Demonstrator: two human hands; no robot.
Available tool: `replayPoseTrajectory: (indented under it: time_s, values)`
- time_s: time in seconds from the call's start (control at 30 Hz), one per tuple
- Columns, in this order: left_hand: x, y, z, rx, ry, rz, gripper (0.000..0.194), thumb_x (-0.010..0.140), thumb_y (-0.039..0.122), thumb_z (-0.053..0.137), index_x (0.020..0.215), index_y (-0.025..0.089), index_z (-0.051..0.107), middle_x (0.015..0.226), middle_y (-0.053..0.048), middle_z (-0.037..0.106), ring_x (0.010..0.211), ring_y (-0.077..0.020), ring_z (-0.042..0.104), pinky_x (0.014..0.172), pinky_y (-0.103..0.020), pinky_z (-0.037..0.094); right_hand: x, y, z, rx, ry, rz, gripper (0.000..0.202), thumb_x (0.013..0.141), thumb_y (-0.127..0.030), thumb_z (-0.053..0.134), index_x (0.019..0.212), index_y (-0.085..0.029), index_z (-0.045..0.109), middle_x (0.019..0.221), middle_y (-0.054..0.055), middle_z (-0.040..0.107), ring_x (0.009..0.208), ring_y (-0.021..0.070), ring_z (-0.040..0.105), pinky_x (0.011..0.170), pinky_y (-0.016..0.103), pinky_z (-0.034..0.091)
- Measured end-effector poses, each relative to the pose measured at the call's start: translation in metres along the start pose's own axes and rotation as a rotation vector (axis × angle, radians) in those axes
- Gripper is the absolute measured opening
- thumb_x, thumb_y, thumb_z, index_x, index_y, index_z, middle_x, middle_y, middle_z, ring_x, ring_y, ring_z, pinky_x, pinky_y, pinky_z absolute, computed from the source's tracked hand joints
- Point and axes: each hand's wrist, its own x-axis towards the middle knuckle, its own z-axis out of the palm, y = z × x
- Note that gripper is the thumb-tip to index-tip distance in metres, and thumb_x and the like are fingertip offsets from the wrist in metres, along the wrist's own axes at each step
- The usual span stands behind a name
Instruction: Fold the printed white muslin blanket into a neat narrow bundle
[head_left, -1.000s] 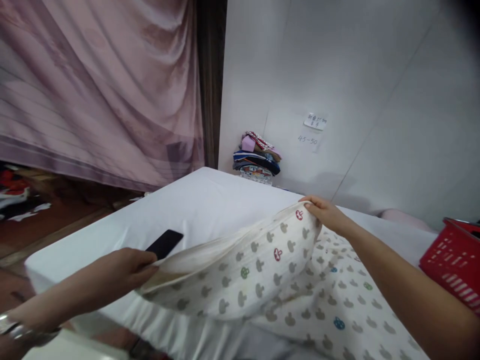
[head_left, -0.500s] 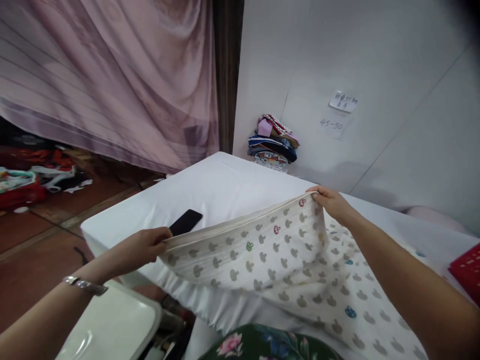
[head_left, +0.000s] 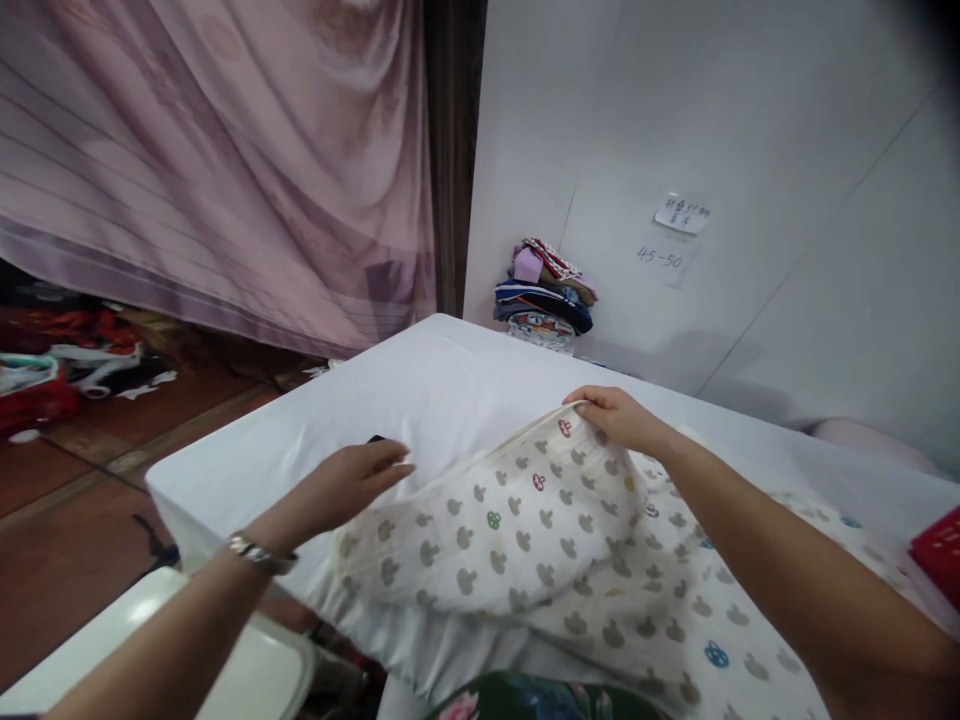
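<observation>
A white cloth [head_left: 517, 540] printed with grey mushrooms and a few red, green and blue ones lies across the near side of a white-covered surface [head_left: 450, 370]. My right hand [head_left: 611, 412] pinches its far top corner and lifts that edge slightly. My left hand [head_left: 360, 485], with a silver bracelet on the wrist, is off the cloth's edge, fingers apart and holding nothing. It hovers just beyond the cloth's left part. A dark flat object like a phone [head_left: 377, 438] shows only as a small corner behind that hand.
Folded clothes [head_left: 546, 290] are stacked by the wall at the far corner. A red item [head_left: 937, 555] sits at the right edge. A pale plastic stool or lid [head_left: 259, 665] stands low at left. A pink curtain [head_left: 300, 180] hangs behind; handwritten papers [head_left: 681, 214] are on the wall.
My left hand has let go of the cloth's left corner and moved right, covering most of the dark object. My right hand has shifted left with its corner, and the lifted edge has slackened.
</observation>
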Motion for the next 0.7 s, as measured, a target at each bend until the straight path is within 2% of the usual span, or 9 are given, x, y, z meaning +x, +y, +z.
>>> replayPoseTrajectory:
  time_s: [0.07, 0.17, 0.23, 0.3, 0.37, 0.43, 0.57, 0.7]
  values:
    - [0.019, 0.038, 0.02, -0.081, 0.024, 0.132, 0.039, 0.079, 0.049, 0.05, 0.105, 0.023, 0.062, 0.104, -0.004, 0.066, 0.088, -0.0194, 0.06, 0.073, -0.026, 0.045, 0.001, -0.006, 0.007, -0.007, -0.061, -0.02, 0.02, 0.077, -0.03, 0.051, 0.089, -0.022, 0.065, 0.069, -0.001, 0.06, 0.054, 0.0109, 0.047, 0.049, 0.022, 0.036]
    - [0.048, 0.09, 0.057, -0.19, 0.06, 0.277, 0.051, 0.077, 0.05, 0.054, 0.121, 0.023, 0.053, 0.119, -0.006, 0.059, 0.097, -0.0206, 0.058, 0.078, -0.03, 0.046, 0.0, -0.013, 0.013, 0.001, -0.087, -0.074, 0.026, 0.077, -0.029, 0.052, 0.1, -0.022, 0.062, 0.071, -0.002, 0.056, 0.052, 0.009, 0.044, 0.047, 0.021, 0.034]
    - [0.064, 0.114, 0.079, -0.273, 0.073, 0.352, 0.053, 0.075, 0.048, 0.058, 0.121, 0.023, 0.052, 0.118, -0.006, 0.06, 0.1, -0.0207, 0.056, 0.084, -0.031, 0.044, -0.002, -0.014, 0.015, 0.047, -0.082, -0.122, 0.031, 0.077, -0.028, 0.054, 0.106, -0.022, 0.058, 0.071, -0.003, 0.054, 0.052, 0.0085, 0.043, 0.047, 0.021, 0.033]
    - [0.075, 0.129, 0.094, -0.358, 0.051, 0.359, 0.041, 0.076, 0.048, 0.056, 0.107, 0.022, 0.059, 0.103, -0.003, 0.065, 0.091, -0.0186, 0.058, 0.079, -0.029, 0.044, -0.006, -0.012, 0.017, 0.109, -0.078, -0.152, 0.034, 0.077, -0.028, 0.056, 0.109, -0.021, 0.054, 0.069, -0.004, 0.051, 0.053, 0.0084, 0.042, 0.047, 0.021, 0.033]
    - [0.08, 0.134, 0.103, -0.432, 0.001, 0.314, 0.032, 0.079, 0.049, 0.052, 0.086, 0.019, 0.062, 0.079, 0.0, 0.064, 0.073, -0.015, 0.057, 0.066, -0.026, 0.043, -0.012, -0.004, 0.018, 0.162, -0.087, -0.157, 0.034, 0.077, -0.03, 0.058, 0.11, -0.021, 0.051, 0.065, -0.005, 0.048, 0.052, 0.0083, 0.04, 0.047, 0.021, 0.031]
    - [0.078, 0.132, 0.105, -0.496, -0.037, 0.259, 0.032, 0.079, 0.048, 0.051, 0.071, 0.018, 0.058, 0.064, 0.002, 0.057, 0.061, -0.0118, 0.051, 0.055, -0.023, 0.038, -0.02, 0.008, 0.019, 0.212, -0.103, -0.133, 0.035, 0.077, -0.033, 0.06, 0.109, -0.021, 0.051, 0.064, -0.006, 0.047, 0.053, 0.0084, 0.04, 0.048, 0.021, 0.032]
    - [0.06, 0.12, 0.102, -0.582, -0.077, 0.171, 0.024, 0.075, 0.04, 0.057, 0.068, 0.017, 0.055, 0.061, 0.004, 0.053, 0.057, -0.0095, 0.046, 0.051, -0.021, 0.034, -0.035, 0.031, 0.024, 0.284, -0.129, -0.035, 0.034, 0.074, -0.038, 0.065, 0.1, -0.018, 0.056, 0.067, -0.004, 0.049, 0.057, 0.0092, 0.044, 0.051, 0.022, 0.033]
    - [0.044, 0.111, 0.105, -0.635, -0.108, 0.112, 0.02, 0.073, 0.035, 0.061, 0.072, 0.018, 0.052, 0.064, 0.005, 0.053, 0.058, -0.0093, 0.048, 0.054, -0.021, 0.036, -0.049, 0.037, 0.035, 0.253, -0.042, -0.072, 0.031, 0.076, -0.038, 0.064, 0.1, -0.019, 0.059, 0.067, -0.004, 0.047, 0.058, 0.0095, 0.044, 0.053, 0.023, 0.035]
